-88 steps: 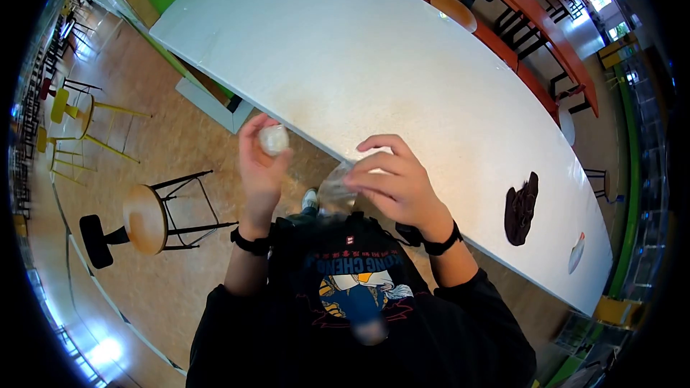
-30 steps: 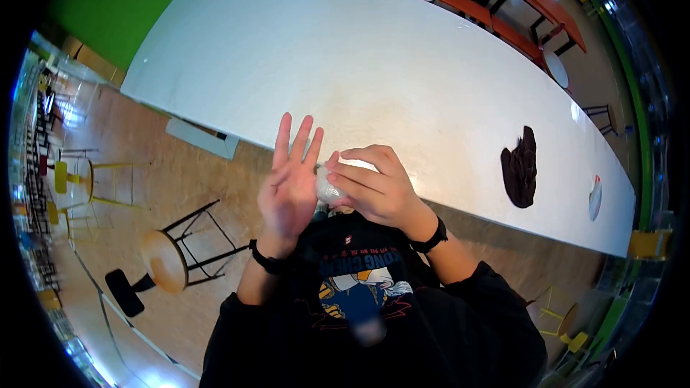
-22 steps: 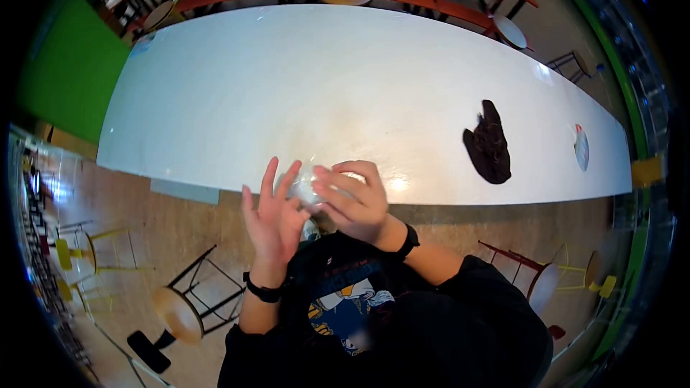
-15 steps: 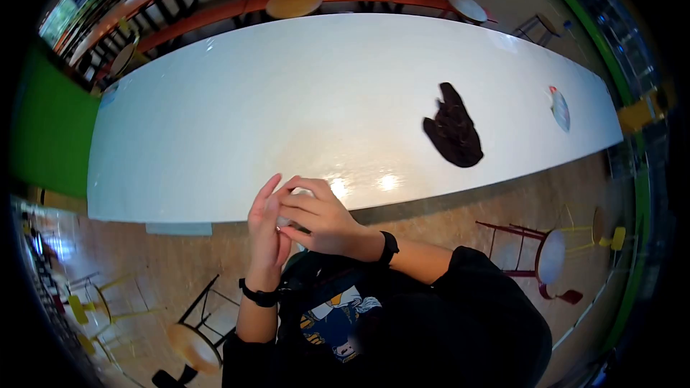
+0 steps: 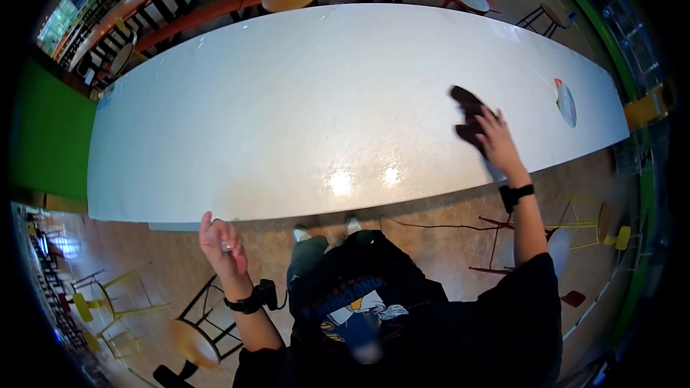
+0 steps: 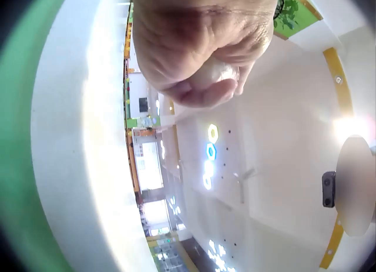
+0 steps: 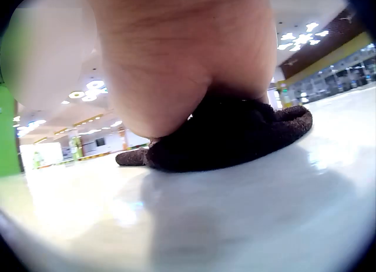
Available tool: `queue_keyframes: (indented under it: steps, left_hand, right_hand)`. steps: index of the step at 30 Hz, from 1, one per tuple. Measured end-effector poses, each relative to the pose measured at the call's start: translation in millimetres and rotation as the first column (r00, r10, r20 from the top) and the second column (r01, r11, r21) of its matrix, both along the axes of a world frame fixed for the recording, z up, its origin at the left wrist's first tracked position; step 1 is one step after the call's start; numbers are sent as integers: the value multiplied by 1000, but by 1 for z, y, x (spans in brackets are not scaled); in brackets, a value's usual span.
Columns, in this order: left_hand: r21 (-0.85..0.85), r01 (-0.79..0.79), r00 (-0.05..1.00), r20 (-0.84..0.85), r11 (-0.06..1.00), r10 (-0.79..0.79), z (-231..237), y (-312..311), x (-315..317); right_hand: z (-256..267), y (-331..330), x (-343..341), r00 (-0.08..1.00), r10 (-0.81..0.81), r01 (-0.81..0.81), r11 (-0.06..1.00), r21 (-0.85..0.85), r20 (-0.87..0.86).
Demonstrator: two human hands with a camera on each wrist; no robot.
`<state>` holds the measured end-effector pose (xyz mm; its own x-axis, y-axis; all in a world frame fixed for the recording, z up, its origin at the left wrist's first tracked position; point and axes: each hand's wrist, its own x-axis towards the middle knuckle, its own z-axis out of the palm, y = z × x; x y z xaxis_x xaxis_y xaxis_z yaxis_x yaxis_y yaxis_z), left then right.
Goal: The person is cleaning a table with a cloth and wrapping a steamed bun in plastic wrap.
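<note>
My left hand [image 5: 224,248] is off the table's near edge, with its fingers curled round a whitish, shiny ball that looks like crumpled clear plastic [image 5: 227,246]. In the left wrist view the pale ball [image 6: 214,72] shows between the palm and the bent fingers [image 6: 202,98]; most of it is hidden. Over on the right side of the table, my right hand [image 5: 499,144] grips a dark brown, fuzzy cloth [image 5: 468,104] from above. The right wrist view has the cloth [image 7: 223,137] bunched on the white tabletop under the palm, which hides the fingertips.
A long white table [image 5: 287,115] curves in front of me. Toward its right end lies a clear plastic packet with a red tip [image 5: 566,104]. Stools stand on the floor to the left [image 5: 194,341] and right [image 5: 560,251]. A cable [image 5: 438,226] crosses the floor near my feet.
The hands were together at the whitish ball and have parted. The left drew back with the ball; the right reached across to the cloth, which has shifted slightly right and bunched.
</note>
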<state>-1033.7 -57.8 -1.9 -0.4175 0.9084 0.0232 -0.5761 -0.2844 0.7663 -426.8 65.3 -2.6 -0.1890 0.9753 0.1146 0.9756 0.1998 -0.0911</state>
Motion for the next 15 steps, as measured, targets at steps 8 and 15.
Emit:
queue_keyframes:
  steps: [8, 15]
  left_hand:
    - [-148, -160, 957, 221, 976, 190, 13, -64, -16]
    - [-86, -313, 948, 34, 946, 316, 9, -82, 7]
  right_hand:
    - [-50, 6, 141, 813, -557, 582, 786, 207, -171]
    - [-50, -7, -150, 984, -132, 163, 938, 306, -121]
